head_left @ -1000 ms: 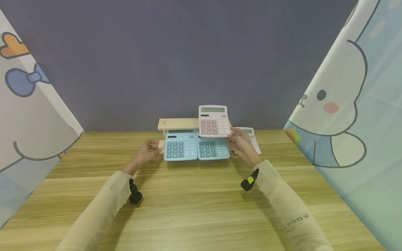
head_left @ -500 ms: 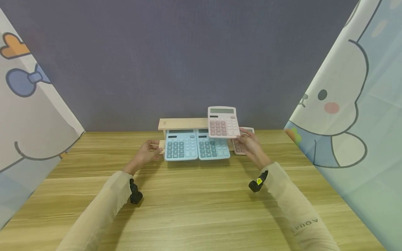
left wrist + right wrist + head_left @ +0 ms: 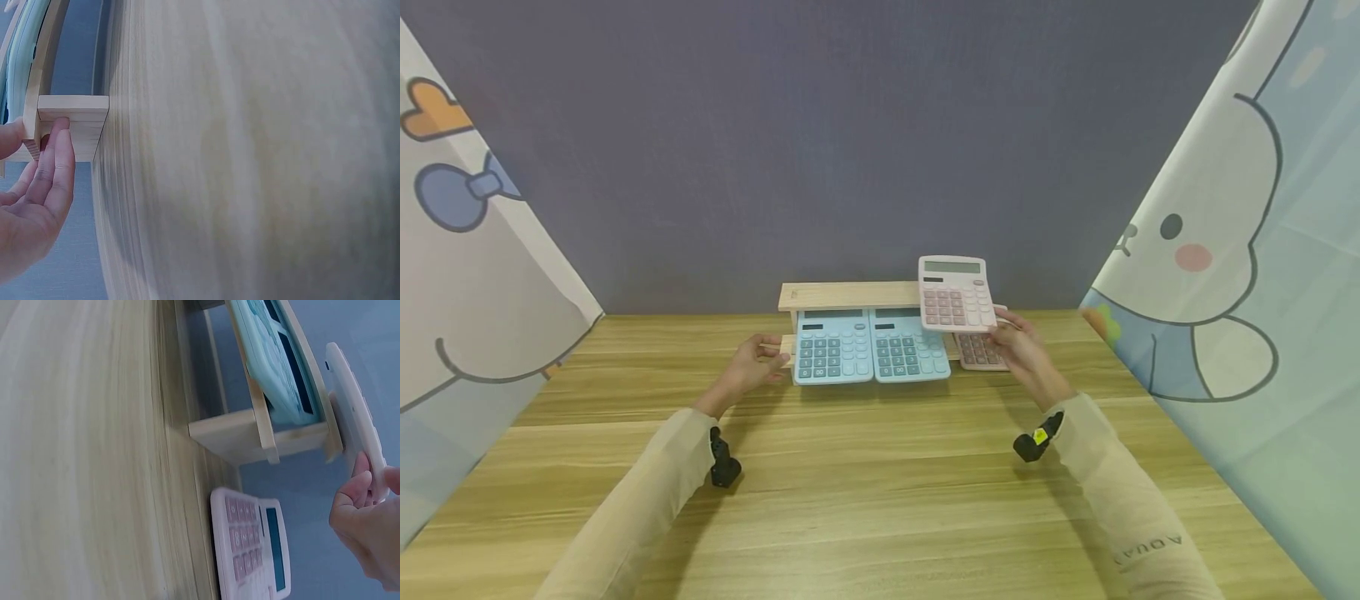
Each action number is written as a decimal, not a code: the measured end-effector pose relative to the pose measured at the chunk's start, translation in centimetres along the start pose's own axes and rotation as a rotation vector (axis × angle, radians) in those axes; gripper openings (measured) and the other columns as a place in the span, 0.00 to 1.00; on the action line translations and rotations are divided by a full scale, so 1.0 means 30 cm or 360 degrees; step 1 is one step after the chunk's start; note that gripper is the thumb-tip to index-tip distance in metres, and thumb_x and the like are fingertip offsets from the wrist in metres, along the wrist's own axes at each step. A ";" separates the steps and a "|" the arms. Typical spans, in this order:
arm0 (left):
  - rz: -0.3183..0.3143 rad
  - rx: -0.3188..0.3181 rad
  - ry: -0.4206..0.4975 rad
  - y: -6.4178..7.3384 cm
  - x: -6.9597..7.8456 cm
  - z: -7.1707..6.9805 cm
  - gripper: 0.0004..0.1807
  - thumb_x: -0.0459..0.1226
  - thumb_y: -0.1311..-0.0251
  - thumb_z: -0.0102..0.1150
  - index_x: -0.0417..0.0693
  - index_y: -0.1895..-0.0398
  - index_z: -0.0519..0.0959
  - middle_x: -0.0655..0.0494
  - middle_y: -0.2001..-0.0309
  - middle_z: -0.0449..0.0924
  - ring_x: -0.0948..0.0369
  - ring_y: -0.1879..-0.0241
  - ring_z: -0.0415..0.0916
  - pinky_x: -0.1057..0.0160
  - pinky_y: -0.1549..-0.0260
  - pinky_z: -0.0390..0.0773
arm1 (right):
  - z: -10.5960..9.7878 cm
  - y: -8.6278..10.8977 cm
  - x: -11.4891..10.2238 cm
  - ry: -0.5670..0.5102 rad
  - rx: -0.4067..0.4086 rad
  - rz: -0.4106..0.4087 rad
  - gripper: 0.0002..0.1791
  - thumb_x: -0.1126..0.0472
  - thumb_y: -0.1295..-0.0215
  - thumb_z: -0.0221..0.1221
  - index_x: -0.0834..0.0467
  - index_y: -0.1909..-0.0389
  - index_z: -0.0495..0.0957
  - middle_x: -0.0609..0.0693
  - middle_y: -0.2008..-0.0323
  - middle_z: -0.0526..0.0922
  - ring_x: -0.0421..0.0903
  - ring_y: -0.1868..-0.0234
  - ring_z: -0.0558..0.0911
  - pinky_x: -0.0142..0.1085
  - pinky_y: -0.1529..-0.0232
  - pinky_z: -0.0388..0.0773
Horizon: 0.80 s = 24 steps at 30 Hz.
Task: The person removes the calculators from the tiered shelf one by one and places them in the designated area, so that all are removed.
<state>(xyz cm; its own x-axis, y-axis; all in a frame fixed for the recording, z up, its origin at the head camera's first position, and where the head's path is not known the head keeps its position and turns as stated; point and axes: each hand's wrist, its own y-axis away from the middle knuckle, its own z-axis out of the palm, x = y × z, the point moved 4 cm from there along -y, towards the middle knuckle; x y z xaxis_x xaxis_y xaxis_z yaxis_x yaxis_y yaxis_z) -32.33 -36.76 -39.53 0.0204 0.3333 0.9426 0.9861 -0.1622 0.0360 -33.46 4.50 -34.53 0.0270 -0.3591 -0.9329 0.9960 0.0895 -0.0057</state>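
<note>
Grey-blue backdrop stood behind the wood-grain desk, with cartoon-printed sheets, one on the left and one on the right, along its side edges. We noted a pale wooden rack near the middle of the desk's far edge. Two light-blue calculators sat in it side by side, the left one and the right one, both tilted, keys facing us, their tops partly under the upper board.

We recorded the left hand at the rack's left end, its thumb and fingers clamped on the front rail.

We saw the right hand pinching a pink-and-white calculator by its near right corner, thumb on the key side and fingers beneath. That calculator was raised over the right end of the upper board; we could not tell whether they touched. Behind the right hand, a second pink calculator stood on the desk near the far edge, just beside the rack, on the side toward the far right corner. We could not tell whether it lay flat or leaned.
</note>
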 end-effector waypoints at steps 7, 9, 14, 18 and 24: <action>0.0024 -0.0012 -0.0005 -0.001 -0.003 -0.001 0.28 0.35 0.34 0.47 0.30 0.37 0.52 0.28 0.43 0.58 0.39 0.49 0.71 0.53 0.51 0.79 | -0.043 0.013 -0.022 -0.0046 -0.0036 -0.0039 0.18 0.78 0.35 0.40 0.61 0.46 0.60 0.47 0.70 0.77 0.39 0.71 0.77 0.25 0.67 0.76; 0.0026 -0.0011 -0.0012 -0.001 -0.004 -0.001 0.27 0.35 0.34 0.47 0.31 0.37 0.53 0.28 0.43 0.59 0.40 0.49 0.71 0.54 0.52 0.79 | -0.054 0.016 -0.027 -0.0077 -0.0055 -0.0045 0.18 0.78 0.35 0.40 0.62 0.47 0.59 0.48 0.70 0.78 0.39 0.71 0.78 0.26 0.67 0.76; 0.0016 -0.0004 -0.0023 -0.002 -0.003 0.000 0.27 0.35 0.34 0.47 0.31 0.37 0.53 0.30 0.44 0.60 0.43 0.51 0.73 0.55 0.54 0.80 | -0.086 0.027 -0.038 -0.0155 -0.0064 -0.0024 0.17 0.79 0.35 0.39 0.61 0.49 0.59 0.50 0.68 0.79 0.41 0.69 0.80 0.26 0.68 0.75; 0.0009 -0.0002 -0.0016 -0.001 0.000 0.001 0.27 0.35 0.34 0.47 0.31 0.37 0.53 0.30 0.45 0.61 0.43 0.51 0.73 0.55 0.54 0.80 | -0.117 0.036 -0.047 -0.0152 -0.0060 -0.0026 0.16 0.78 0.35 0.39 0.60 0.49 0.60 0.50 0.67 0.79 0.41 0.68 0.80 0.25 0.68 0.75; 0.0008 -0.0001 -0.0021 0.004 0.006 0.000 0.27 0.35 0.34 0.47 0.31 0.37 0.53 0.30 0.44 0.61 0.41 0.50 0.72 0.54 0.53 0.80 | -0.156 0.052 -0.054 -0.0138 -0.0069 -0.0037 0.17 0.78 0.35 0.39 0.62 0.47 0.58 0.50 0.67 0.79 0.41 0.67 0.79 0.26 0.67 0.75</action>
<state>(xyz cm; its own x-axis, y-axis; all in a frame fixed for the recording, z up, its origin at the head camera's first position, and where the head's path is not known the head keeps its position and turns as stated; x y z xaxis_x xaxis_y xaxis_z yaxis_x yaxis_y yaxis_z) -32.20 -36.73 -39.35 0.0278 0.3447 0.9383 0.9859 -0.1646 0.0312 -32.35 9.56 -34.71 0.0129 -0.4407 -0.8975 0.9918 0.1196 -0.0445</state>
